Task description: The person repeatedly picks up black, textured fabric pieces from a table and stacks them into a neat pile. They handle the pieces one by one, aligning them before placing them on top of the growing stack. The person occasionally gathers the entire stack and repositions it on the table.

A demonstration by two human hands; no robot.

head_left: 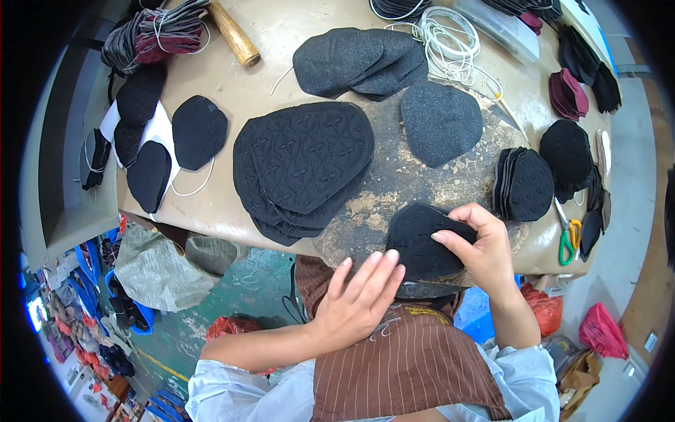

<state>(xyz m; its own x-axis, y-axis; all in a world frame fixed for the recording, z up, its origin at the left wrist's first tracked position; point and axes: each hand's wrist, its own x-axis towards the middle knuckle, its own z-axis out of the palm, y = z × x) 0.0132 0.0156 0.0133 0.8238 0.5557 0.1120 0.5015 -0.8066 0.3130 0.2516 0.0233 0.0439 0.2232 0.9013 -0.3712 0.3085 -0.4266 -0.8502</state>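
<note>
Scissors (565,233) and white cord (446,62) lie on the table (264,83) — 1 pink bag (602,330) sits below.

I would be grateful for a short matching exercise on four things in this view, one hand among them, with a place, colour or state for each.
Column one
1. Right hand
2. Wooden stick
3. Scissors
4. Coil of white cord

Column two
A. Green and orange handles
B. Just right of the overlapping dark grey pieces
C. Pinching a black piece
D. Just right of a tied bundle

Pairs: 1-C, 2-D, 3-A, 4-B
</note>
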